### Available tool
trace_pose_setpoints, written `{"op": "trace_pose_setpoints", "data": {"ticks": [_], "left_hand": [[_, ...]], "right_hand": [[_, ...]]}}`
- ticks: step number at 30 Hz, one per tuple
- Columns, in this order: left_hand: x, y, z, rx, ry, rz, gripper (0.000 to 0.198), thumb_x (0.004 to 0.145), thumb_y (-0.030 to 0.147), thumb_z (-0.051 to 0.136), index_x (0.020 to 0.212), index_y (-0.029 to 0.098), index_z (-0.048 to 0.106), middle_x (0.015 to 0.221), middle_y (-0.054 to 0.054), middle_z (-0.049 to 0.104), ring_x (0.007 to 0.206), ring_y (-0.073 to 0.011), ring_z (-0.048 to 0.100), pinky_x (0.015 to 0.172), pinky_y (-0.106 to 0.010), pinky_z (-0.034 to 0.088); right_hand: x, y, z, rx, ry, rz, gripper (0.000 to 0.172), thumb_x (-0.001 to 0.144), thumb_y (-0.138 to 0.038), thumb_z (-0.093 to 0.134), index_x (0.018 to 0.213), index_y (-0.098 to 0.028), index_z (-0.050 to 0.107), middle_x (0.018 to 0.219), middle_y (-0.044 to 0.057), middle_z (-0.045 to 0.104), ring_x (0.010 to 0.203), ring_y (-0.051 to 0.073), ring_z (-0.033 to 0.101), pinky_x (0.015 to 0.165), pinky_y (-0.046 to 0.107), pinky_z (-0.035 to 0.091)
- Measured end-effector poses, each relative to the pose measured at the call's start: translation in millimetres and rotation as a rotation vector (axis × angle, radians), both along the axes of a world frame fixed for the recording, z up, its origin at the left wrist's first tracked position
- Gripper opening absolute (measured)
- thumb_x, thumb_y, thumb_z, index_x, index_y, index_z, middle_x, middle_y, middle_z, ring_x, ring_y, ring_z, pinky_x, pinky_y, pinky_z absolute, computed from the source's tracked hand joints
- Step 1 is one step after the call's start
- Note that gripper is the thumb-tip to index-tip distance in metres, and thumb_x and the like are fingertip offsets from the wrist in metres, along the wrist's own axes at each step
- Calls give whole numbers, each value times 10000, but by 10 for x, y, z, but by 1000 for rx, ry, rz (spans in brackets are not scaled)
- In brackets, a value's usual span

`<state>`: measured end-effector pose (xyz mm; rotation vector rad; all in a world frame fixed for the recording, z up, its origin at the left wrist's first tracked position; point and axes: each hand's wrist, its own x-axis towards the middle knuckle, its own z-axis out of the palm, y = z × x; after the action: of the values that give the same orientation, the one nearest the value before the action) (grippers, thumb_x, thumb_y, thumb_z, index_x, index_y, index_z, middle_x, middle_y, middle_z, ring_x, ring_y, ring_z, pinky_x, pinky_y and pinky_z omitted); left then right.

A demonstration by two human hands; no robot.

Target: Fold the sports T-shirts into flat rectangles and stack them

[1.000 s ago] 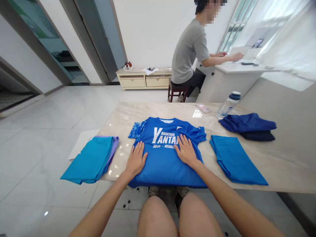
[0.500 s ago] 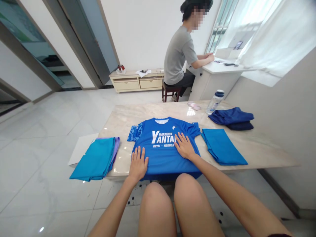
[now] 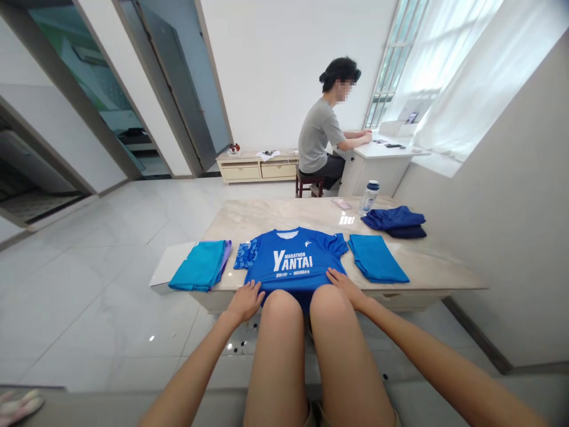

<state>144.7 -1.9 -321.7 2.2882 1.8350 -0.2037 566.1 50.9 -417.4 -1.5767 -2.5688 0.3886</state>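
Observation:
A blue T-shirt with white lettering lies spread on the marble-topped table, its collar away from me and its lower part over the near edge. My left hand touches the shirt's lower left side, fingers apart. On the lower right side rests my right hand, its fingers spread and nothing gripped. Folded teal cloth with a purple piece lies left of the shirt. To the right is a folded blue cloth, with dark blue garments behind it.
A clear bottle with a blue lid stands near the table's back right. A white box is under the teal cloth. Beyond the table, a person sits at a white desk. My knees are against the table's near side.
Both hands have slid down the shirt toward its near edge, the right one off the lettering. The view has tilted up and pulled back, showing more of the room.

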Motion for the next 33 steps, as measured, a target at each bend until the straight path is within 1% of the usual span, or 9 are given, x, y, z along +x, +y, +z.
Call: {"op": "trace_pose_setpoints", "data": {"ticks": [2,5,8,11,16,20,24,27,33], "left_hand": [[-6,-55,123,-47,21,26,602,1126,417,416,1643,126,519,1534,-247,663,1455,-382,628,1202,-501,474],[-64,-153,131,-66,33,141,632,1118,402,422,1696,147,418,1400,-226,751,1256,-393,748,1045,-491,555],[-180,-156,30,35,-4,187,602,1113,360,400,1679,155,418,1488,-215,700,1298,-376,722,1024,-464,555],[-279,46,-27,145,-84,164,501,1110,375,392,1531,153,549,1477,-207,702,1366,-353,677,1054,-454,539],[-268,668,-83,287,-195,133,307,1081,397,381,1086,220,631,1128,-140,770,1076,-323,760,889,-423,553],[-138,1031,-296,289,-286,91,315,1082,447,369,948,254,579,953,-87,742,923,-303,749,819,-410,515],[-4,1118,-527,284,-332,58,359,1091,473,349,928,251,578,912,-78,729,888,-302,730,823,-435,472],[44,1092,-590,357,-303,41,387,1097,481,332,923,245,585,931,-100,722,908,-319,707,823,-450,449],[67,1088,-592,369,-303,53,365,1081,478,332,934,257,582,953,-113,710,947,-335,678,857,-466,465]], "right_hand": [[77,24,161,-26,45,37,649,1013,-436,590,1583,-128,623,1673,236,526,1541,391,528,1274,549,422],[245,273,443,-17,172,-133,456,1058,-354,537,1429,-165,723,1354,178,771,1292,317,707,1136,446,527],[485,657,674,81,231,-413,360,1055,-227,499,1306,-153,746,1158,145,807,1096,257,745,996,348,544],[694,1031,777,97,123,-515,287,1031,-190,530,1175,-134,772,1150,159,793,1085,258,721,983,328,513],[851,1587,715,40,-2,-466,262,1019,-209,593,1200,-148,772,1157,142,770,1100,253,685,1052,344,465],[943,1918,575,-12,-95,-446,335,985,-287,701,1305,-202,742,1228,145,718,1179,288,635,1113,399,437],[1025,2040,477,-109,-174,-523,416,946,-515,765,1272,-256,745,1346,153,644,1290,364,562,1104,483,460],[1048,2036,461,-110,-181,-566,368,956,-570,731,1125,-245,771,1369,149,633,1297,378,547,1086,507,472],[1057,1871,543,-78,160,-635,247,1037,-449,598,1091,-221,674,1011,47,730,965,233,651,916,365,515]]}}
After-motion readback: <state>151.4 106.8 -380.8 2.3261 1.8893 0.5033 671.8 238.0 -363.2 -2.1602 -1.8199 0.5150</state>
